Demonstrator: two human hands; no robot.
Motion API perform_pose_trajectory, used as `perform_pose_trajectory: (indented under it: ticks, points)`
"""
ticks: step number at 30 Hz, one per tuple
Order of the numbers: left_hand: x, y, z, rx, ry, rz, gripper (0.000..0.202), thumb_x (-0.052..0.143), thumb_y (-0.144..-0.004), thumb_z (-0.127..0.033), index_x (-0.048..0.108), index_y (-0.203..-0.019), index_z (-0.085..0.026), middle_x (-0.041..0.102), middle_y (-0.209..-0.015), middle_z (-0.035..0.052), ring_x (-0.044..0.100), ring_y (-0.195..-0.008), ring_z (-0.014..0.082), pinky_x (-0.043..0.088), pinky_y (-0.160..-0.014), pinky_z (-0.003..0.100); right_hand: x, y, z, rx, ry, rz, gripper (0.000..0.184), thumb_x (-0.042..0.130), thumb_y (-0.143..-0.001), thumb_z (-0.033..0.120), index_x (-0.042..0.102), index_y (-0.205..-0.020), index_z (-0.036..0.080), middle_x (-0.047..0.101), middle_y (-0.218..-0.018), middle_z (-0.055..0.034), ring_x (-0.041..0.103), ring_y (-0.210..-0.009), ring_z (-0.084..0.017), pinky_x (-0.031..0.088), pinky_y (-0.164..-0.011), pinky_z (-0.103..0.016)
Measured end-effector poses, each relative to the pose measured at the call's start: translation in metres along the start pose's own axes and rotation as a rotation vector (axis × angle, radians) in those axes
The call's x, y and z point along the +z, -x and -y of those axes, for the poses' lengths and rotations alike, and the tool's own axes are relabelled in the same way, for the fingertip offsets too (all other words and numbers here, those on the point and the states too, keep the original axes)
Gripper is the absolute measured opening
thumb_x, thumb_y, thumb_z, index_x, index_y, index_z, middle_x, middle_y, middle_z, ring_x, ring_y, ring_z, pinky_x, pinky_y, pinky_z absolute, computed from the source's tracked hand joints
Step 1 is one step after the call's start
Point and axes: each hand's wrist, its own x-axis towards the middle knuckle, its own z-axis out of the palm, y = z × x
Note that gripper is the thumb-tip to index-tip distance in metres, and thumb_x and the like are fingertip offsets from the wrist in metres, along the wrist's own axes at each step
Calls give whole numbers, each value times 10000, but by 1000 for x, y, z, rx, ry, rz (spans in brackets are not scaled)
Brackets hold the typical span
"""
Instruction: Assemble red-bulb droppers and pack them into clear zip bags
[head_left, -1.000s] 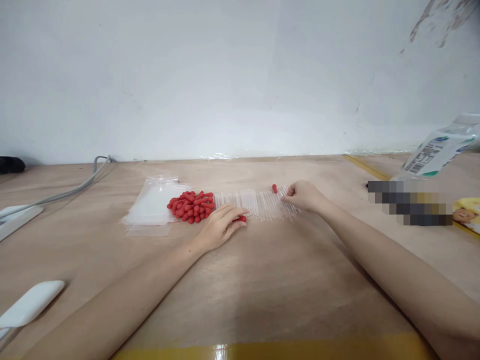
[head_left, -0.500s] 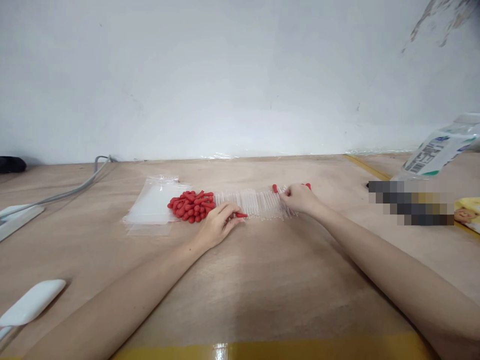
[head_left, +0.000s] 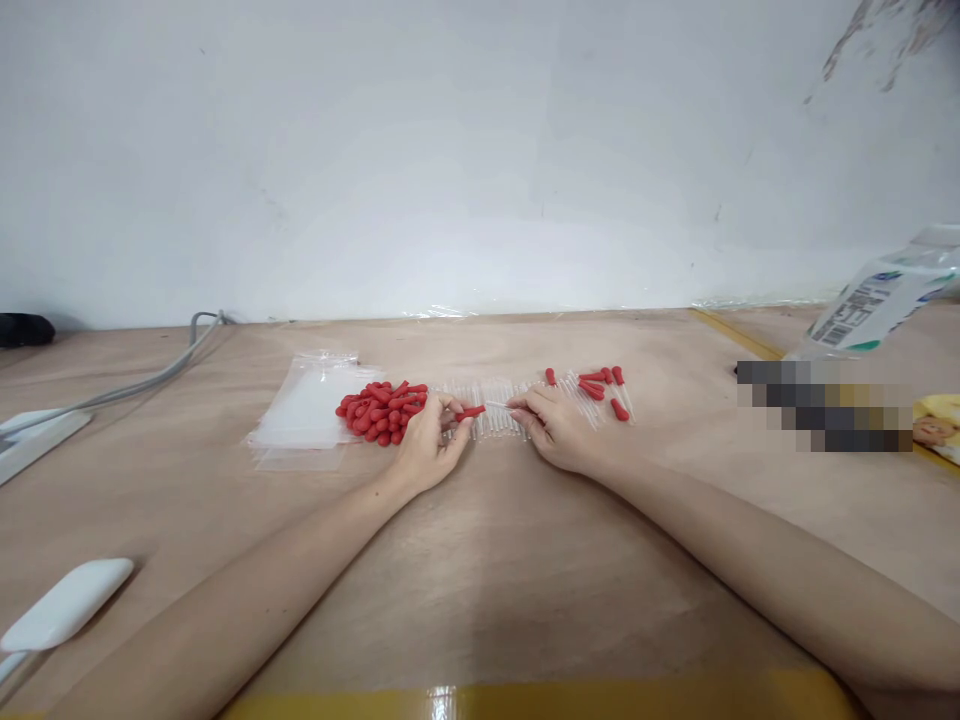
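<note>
A pile of red rubber bulbs [head_left: 384,410] lies on the wooden table [head_left: 480,560], with a row of clear glass tubes [head_left: 501,398] stretching to its right. My left hand [head_left: 427,445] pinches one red bulb [head_left: 471,411] between its fingertips. My right hand [head_left: 556,430] pinches a clear tube [head_left: 501,405] whose end meets that bulb. Several tubes with red bulbs fitted [head_left: 604,385] lie just right of my right hand.
A stack of clear plastic bags [head_left: 304,412] lies left of the bulb pile. A grey cable [head_left: 150,375] and white objects [head_left: 64,605] are at the far left. A plastic bottle [head_left: 877,300] and a blurred item sit at the right.
My right hand came leftward from the row's right end, uncovering the finished tubes, and now holds a tube. My left hand lifted its bulb and turned it toward that tube.
</note>
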Motion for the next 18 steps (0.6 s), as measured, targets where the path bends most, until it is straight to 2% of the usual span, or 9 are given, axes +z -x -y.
perform_pose_trajectory:
  ticks: [5, 10, 14, 18]
  points:
    - [1, 1, 5, 32, -6, 10, 119, 483, -853, -213, 373, -890, -188, 590, -957, 80, 648, -842, 167, 509, -640, 258, 0, 0, 2, -6, -10, 5, 162, 405, -894, 224, 555, -896, 164, 604, -841, -77, 551, -778, -174, 428, -696, -310]
    - [-1, -1, 3, 36, -59, 25, 166, 493, -863, -239, 460, -1008, -164, 623, -954, 83, 645, -854, 175, 517, -641, 256, 0, 3, 7, 9, -13, 54, 155, 412, -887, 225, 555, -908, 171, 621, -831, -61, 558, -743, -162, 404, -701, -308]
    - [-3, -4, 2, 90, -165, 24, 139, 526, -853, -259, 598, -932, -170, 678, -863, 43, 641, -752, 155, 519, -669, 265, -2, 3, 17, 33, -51, 88, 159, 422, -885, 247, 564, -892, 177, 634, -821, -49, 565, -732, -153, 390, -698, -298]
    - [-4, -4, 4, 92, -120, 28, 145, 522, -858, -253, 633, -900, -170, 690, -759, 22, 647, -659, 142, 521, -614, 244, -3, 3, 20, 40, -86, 117, 180, 428, -888, 253, 592, -918, 185, 648, -815, -35, 567, -719, -141, 369, -715, -295]
